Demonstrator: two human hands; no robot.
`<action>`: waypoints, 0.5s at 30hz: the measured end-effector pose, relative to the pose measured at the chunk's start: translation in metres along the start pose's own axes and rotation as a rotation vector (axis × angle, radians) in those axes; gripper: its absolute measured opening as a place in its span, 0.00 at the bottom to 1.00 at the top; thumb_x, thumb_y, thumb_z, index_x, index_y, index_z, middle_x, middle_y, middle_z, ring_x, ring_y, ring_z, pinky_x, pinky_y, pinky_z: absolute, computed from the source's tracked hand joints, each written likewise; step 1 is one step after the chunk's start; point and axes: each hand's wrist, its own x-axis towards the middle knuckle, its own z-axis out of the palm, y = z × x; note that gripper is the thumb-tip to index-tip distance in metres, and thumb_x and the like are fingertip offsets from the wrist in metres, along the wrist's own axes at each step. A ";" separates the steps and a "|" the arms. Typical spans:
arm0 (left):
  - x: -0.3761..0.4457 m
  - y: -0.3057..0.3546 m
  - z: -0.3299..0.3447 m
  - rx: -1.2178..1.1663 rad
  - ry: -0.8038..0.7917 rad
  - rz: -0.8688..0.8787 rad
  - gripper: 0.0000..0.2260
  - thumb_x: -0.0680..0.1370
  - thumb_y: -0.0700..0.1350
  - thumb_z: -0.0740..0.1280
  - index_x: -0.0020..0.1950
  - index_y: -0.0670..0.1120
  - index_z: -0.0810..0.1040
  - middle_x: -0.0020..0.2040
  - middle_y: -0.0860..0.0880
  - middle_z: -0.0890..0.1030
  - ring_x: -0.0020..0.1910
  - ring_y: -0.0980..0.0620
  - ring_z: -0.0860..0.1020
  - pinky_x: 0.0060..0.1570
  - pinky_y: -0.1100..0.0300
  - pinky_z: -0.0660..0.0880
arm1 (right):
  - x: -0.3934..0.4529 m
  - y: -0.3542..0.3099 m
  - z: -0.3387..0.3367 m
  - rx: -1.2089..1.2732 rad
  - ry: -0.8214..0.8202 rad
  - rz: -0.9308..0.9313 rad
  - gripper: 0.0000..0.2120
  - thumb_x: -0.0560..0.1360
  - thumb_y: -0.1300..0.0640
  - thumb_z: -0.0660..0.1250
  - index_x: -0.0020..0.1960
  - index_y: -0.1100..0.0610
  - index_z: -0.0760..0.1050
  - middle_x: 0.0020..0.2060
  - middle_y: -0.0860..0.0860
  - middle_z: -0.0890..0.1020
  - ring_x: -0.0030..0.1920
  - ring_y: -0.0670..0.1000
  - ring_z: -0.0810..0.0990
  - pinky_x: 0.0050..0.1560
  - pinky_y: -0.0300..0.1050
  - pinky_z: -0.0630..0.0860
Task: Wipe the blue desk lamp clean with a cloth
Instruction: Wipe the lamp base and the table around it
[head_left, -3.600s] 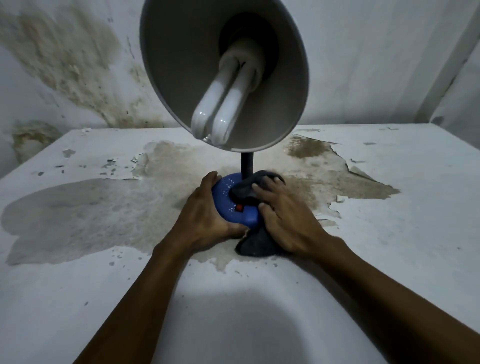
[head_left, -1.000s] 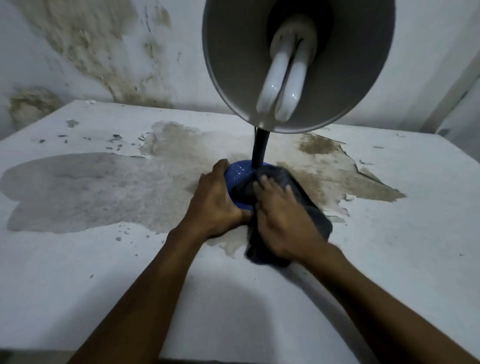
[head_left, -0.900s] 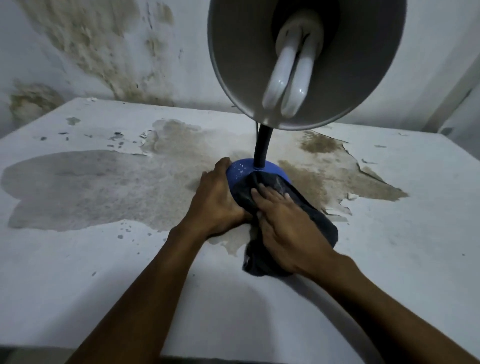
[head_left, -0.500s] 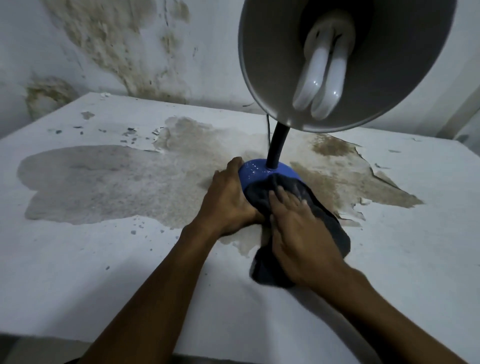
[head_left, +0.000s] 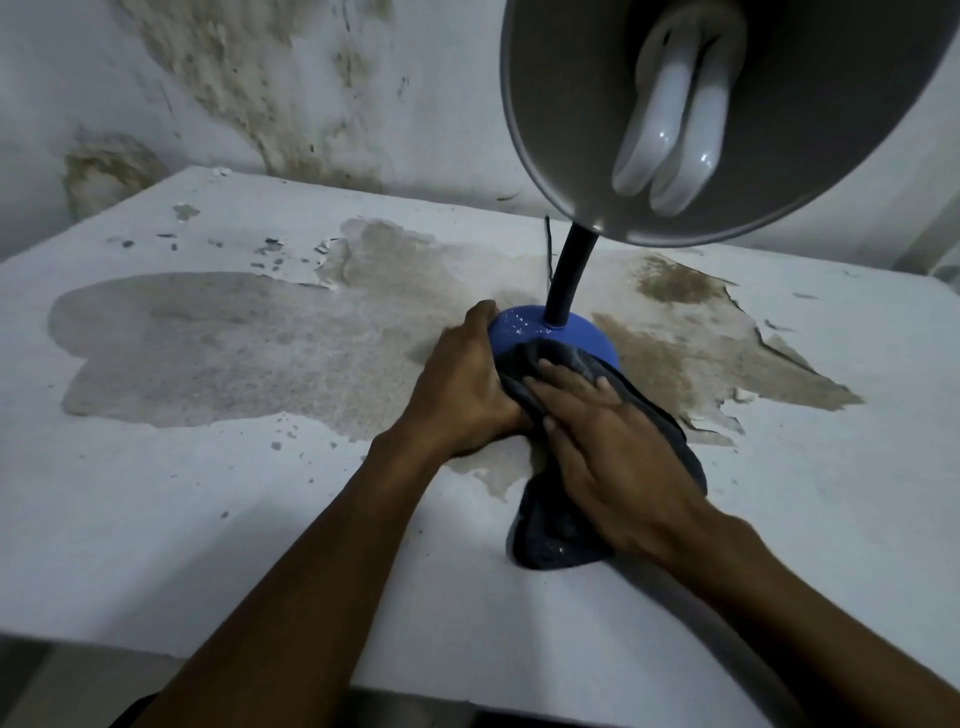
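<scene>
Gripping lamp base (head_left: 524, 332), left hand (head_left: 462, 389), right hand (head_left: 613, 457) pressing cloth (head_left: 670, 441)

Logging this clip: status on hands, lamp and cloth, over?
Left hand grips blue lamp base. Right hand flat, pressing dark cloth on base front. White specks on bare top of base. Nothing in the way.

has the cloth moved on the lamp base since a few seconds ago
Yes. The cloth then lay bunched against the black neck; now it sits lower on the blue base, toward the person.
</scene>
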 end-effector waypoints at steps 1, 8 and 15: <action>0.000 0.001 -0.001 -0.001 -0.005 -0.005 0.47 0.57 0.52 0.81 0.72 0.47 0.64 0.59 0.50 0.76 0.54 0.50 0.76 0.54 0.57 0.76 | 0.005 0.005 -0.003 -0.011 -0.004 -0.002 0.26 0.79 0.52 0.51 0.75 0.51 0.68 0.76 0.48 0.67 0.77 0.47 0.60 0.78 0.44 0.47; -0.002 0.002 -0.001 0.000 0.000 -0.016 0.42 0.57 0.49 0.80 0.68 0.48 0.66 0.53 0.52 0.77 0.52 0.50 0.78 0.50 0.54 0.79 | 0.031 0.003 -0.008 -0.103 -0.039 0.035 0.24 0.81 0.57 0.54 0.76 0.55 0.66 0.76 0.52 0.66 0.78 0.51 0.60 0.78 0.49 0.49; -0.001 0.001 0.000 0.011 0.002 -0.012 0.45 0.57 0.49 0.79 0.71 0.47 0.65 0.58 0.47 0.78 0.55 0.47 0.77 0.54 0.52 0.78 | 0.010 -0.007 -0.008 -0.243 -0.092 0.025 0.29 0.77 0.50 0.50 0.78 0.54 0.62 0.78 0.51 0.63 0.78 0.51 0.59 0.78 0.52 0.53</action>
